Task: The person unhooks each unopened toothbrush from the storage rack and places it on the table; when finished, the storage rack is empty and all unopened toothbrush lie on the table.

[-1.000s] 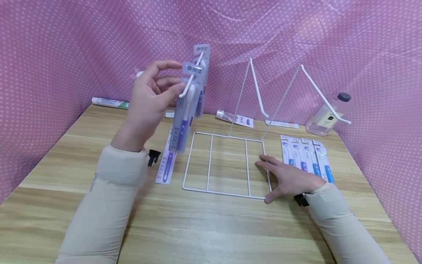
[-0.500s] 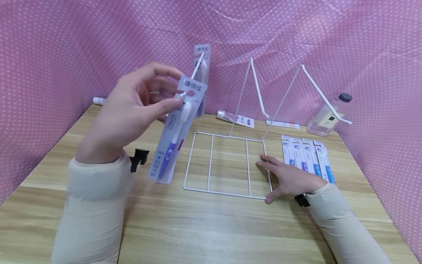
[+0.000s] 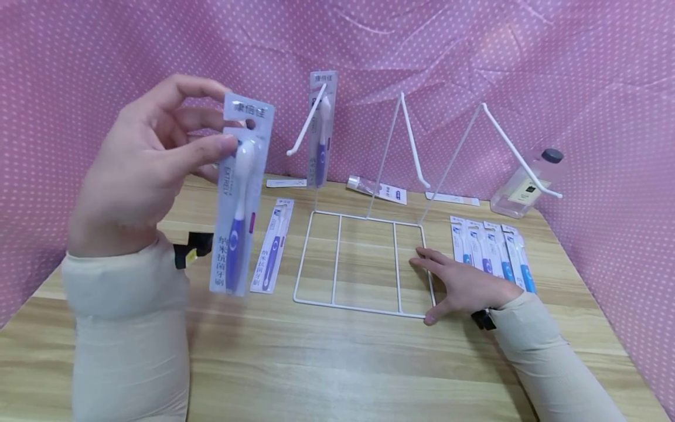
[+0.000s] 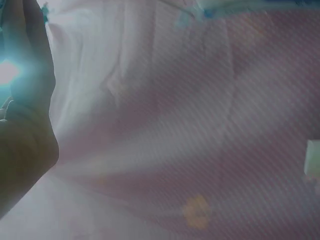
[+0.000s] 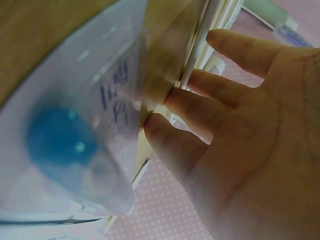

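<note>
In the head view my left hand [image 3: 145,155] pinches the upper left edge of a packaged purple toothbrush [image 3: 238,217], held almost upright above the table. It is apart from the white wire rack [image 3: 337,258], left of its left hook [image 3: 306,120]. Another packaged toothbrush [image 3: 320,146] hangs at the back of that hook. On the table left of the rack lies a further packaged toothbrush [image 3: 272,246]. My right hand [image 3: 457,284] rests on the right side of the rack's base, fingers extended. The left wrist view shows only part of the left hand [image 4: 27,115] against cloth.
Several packaged toothbrushes [image 3: 490,255] lie in a row right of the rack. Behind it are a toothpaste tube [image 3: 377,190], flat packets [image 3: 452,199] and a clear bottle [image 3: 519,190] with a black cap. Pink dotted cloth [image 3: 369,47] surrounds the wooden table.
My left hand has drawn the packaged toothbrush forward off the left hook, then away to the left. The right hand and the rack have stayed in place.
</note>
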Tool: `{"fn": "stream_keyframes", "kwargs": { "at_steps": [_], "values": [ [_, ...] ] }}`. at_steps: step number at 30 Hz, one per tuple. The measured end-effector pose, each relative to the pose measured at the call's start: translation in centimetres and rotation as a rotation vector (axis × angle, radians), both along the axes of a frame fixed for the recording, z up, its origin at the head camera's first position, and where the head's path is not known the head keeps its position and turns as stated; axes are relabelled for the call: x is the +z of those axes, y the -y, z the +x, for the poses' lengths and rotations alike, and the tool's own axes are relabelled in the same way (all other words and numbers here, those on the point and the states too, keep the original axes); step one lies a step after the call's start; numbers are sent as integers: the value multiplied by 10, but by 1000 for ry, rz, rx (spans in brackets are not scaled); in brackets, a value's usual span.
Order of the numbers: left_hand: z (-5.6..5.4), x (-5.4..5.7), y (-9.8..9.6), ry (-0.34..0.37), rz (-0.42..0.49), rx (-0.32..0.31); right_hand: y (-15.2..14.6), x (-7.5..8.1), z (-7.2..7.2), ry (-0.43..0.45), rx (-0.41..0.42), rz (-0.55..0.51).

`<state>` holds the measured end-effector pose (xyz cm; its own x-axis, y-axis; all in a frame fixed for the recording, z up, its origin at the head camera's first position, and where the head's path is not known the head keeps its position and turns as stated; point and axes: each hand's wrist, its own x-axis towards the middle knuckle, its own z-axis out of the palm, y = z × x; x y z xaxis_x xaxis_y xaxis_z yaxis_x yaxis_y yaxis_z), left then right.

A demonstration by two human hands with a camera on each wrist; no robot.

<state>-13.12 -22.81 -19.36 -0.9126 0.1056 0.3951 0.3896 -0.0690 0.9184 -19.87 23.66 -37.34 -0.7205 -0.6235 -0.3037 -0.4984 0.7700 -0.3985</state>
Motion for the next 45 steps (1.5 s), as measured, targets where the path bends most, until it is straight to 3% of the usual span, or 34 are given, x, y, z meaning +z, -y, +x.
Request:
{"fn": "stream_keyframes", "kwargs": {
  "at_steps": [4, 11, 18, 26, 31, 35, 45],
  "values": [
    [-24, -11, 10, 107, -32, 57, -1, -1, 0, -2, -2, -1],
    [-78, -48, 17, 271, -346, 188, -1, -1, 1, -1, 5, -2],
    [-111, -83, 32, 406, -392, 248, -1, 2, 0, 6, -1, -5],
    [-126, -114, 36, 527, -502, 193, -1, 1, 1, 10, -7, -2],
    [-131, -130, 34, 565, -511, 180, -1, 1, 0, 10, -3, -1],
    [-134, -138, 34, 579, -514, 177, 0, 1, 0, 11, 0, 3],
    [-141, -149, 29, 571, -628, 164, -1, 0, 0, 15, -10, 5]
  ]
}}
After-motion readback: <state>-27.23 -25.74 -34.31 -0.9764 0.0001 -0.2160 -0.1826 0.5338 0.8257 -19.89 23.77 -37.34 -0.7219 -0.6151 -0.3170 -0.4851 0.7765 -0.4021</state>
